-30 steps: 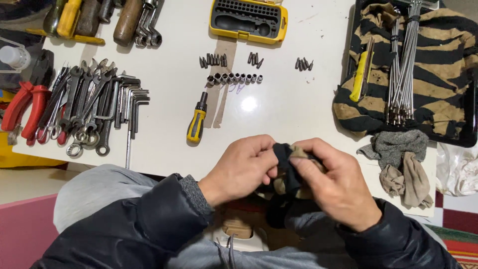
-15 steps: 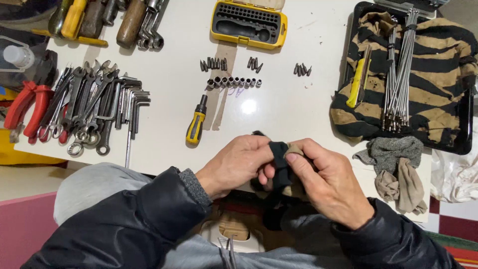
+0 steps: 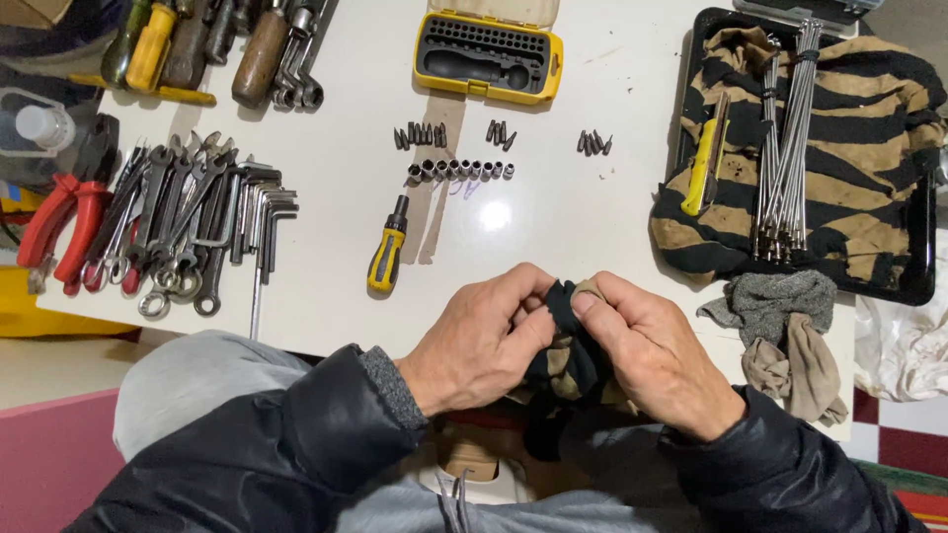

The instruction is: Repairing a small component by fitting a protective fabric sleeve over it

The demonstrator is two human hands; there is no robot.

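At the near edge of the tabletop (image 3: pixel 326 237), our left hand (image 3: pixel 484 341) and right hand (image 3: pixel 657 355) pinch the striped rag (image 3: pixel 565 355); we should rub whatever is inside slowly.

Bright, even overhead light; a glare spot on the white tabletop (image 3: pixel 492 214). Soft short shadows beside the yellow-handled screwdriver (image 3: pixel 386 247). Focus sharp centrally, slight wide-angle bending at the edges.

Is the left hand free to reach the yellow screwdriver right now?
Probably not at once: the left hand is pinching the striped cloth together with the right hand. The screwdriver lies unobstructed on the table just beyond it.
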